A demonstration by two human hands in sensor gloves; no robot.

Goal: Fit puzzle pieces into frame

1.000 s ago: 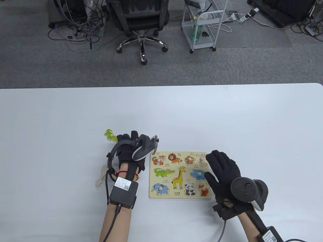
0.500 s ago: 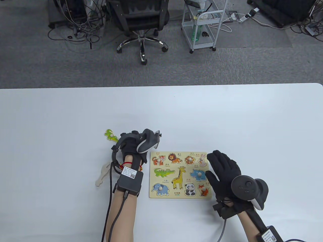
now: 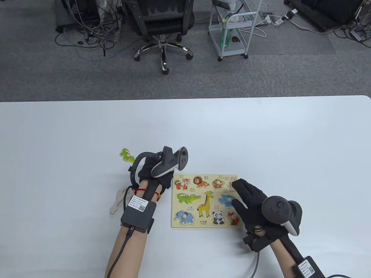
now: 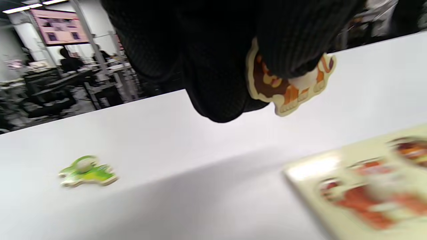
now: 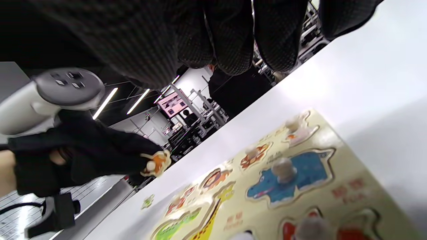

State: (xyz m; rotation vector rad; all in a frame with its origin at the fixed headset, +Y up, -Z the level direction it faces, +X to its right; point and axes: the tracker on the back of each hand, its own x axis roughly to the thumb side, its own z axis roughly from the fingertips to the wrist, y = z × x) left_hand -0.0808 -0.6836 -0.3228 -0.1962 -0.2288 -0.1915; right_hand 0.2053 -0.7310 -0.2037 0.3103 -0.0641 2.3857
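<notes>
Just off the upper left corner of the puzzle frame (image 3: 207, 200), the left hand (image 3: 153, 173) is pinching a lion puzzle piece (image 4: 289, 87) between its gloved fingers (image 4: 290, 36), lifting it above the white desk (image 3: 185, 130). Beyond that grip, to its left, a green crocodile piece (image 3: 127, 155) is lying face up on the desk, and a plain wooden piece (image 3: 118, 200) is lying beside the left wrist. Over the frame's right edge, the right hand (image 3: 250, 202) is lying open, fingers extended and grasping nothing, partly covering the rabbit piece (image 3: 232, 183)
</notes>
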